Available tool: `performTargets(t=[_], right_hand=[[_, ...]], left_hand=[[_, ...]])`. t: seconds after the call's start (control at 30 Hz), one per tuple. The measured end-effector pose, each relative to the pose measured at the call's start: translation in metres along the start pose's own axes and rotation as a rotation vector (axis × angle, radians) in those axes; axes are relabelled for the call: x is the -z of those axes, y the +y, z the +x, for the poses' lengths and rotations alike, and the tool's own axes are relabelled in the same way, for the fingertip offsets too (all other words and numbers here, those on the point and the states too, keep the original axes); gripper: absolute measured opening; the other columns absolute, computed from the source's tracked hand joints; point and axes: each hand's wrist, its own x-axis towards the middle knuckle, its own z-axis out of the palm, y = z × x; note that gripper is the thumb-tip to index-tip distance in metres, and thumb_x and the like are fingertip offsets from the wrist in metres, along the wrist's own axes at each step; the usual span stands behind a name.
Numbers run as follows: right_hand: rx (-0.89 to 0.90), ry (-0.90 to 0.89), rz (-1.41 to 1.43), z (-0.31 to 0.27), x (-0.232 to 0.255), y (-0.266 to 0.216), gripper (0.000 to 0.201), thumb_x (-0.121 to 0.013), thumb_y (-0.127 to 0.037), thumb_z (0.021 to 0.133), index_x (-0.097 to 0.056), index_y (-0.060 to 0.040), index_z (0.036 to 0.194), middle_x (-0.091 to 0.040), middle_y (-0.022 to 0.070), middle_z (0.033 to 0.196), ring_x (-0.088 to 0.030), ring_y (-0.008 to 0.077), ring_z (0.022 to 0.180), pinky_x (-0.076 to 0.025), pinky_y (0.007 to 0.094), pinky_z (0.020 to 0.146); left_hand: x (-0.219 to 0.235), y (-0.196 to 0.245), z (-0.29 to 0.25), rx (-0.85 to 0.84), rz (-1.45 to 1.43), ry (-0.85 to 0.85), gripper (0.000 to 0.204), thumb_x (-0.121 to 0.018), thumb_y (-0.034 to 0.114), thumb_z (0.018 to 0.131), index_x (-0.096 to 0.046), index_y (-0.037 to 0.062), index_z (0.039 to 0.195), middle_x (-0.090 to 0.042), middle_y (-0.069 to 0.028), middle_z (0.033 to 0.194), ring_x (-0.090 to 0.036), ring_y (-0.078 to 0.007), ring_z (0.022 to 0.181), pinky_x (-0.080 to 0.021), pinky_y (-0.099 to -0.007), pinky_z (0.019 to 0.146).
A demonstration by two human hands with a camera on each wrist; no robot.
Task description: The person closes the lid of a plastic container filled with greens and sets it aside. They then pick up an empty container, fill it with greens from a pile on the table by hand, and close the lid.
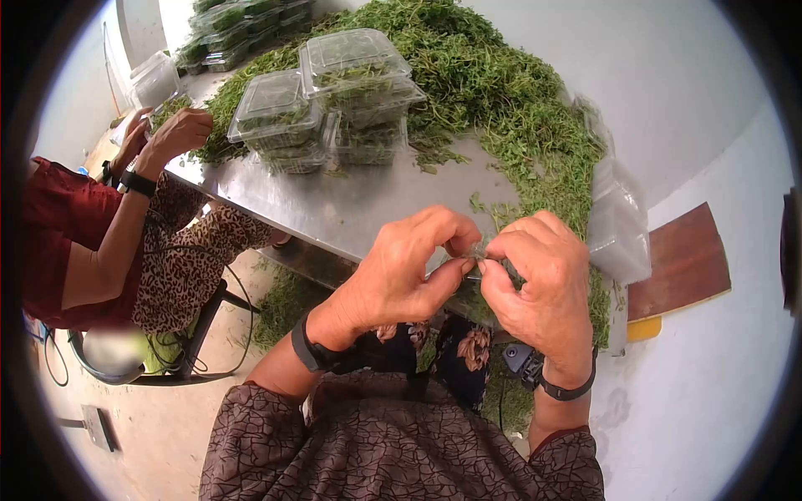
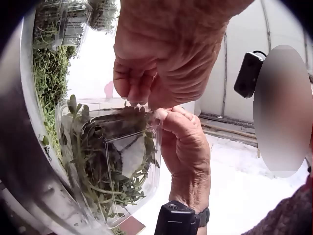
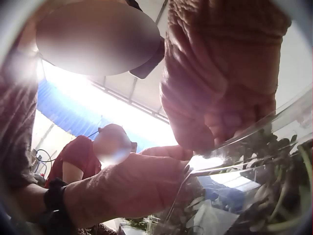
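Observation:
A clear plastic clamshell box point(image 2: 124, 203) with green leafy stems inside shows best in the left wrist view. My left hand point(image 1: 409, 267) pinches its rim between thumb and bent fingers. Right beside it, my right hand point(image 1: 543, 271) pinches the same rim, the two thumb tips nearly meeting in the head view. From that view the hands cover most of the box. In the right wrist view its transparent lid point(image 3: 230, 171) reflects light, with stems behind it.
Filled clamshell boxes point(image 1: 276, 113) are stacked on the metal table point(image 1: 334, 217), before a large heap of green stems point(image 1: 468, 67). Stacked empty containers point(image 1: 618, 221) stand at the right edge. To the left sits another person point(image 1: 92, 242), hands raised over the table.

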Motion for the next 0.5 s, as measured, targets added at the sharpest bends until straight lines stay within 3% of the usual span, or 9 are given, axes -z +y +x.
performTargets(t=[0.5], right_hand=[[0.067,-0.017,-0.004,0.0077,-0.0005,0.0037,0.013,-0.066,0.000,0.061,-0.055,-0.0025,0.067,-0.055,0.0093,0.069,-0.053,0.0297,0.068,-0.043,0.0402,0.059]], left_hand=[[0.0006,-0.0016,0.0026,0.016,-0.009,-0.018,0.019,-0.065,-0.006,0.069,-0.054,0.0023,0.082,-0.058,-0.0089,0.073,-0.058,-0.0268,0.065,-0.045,-0.0336,0.059]])
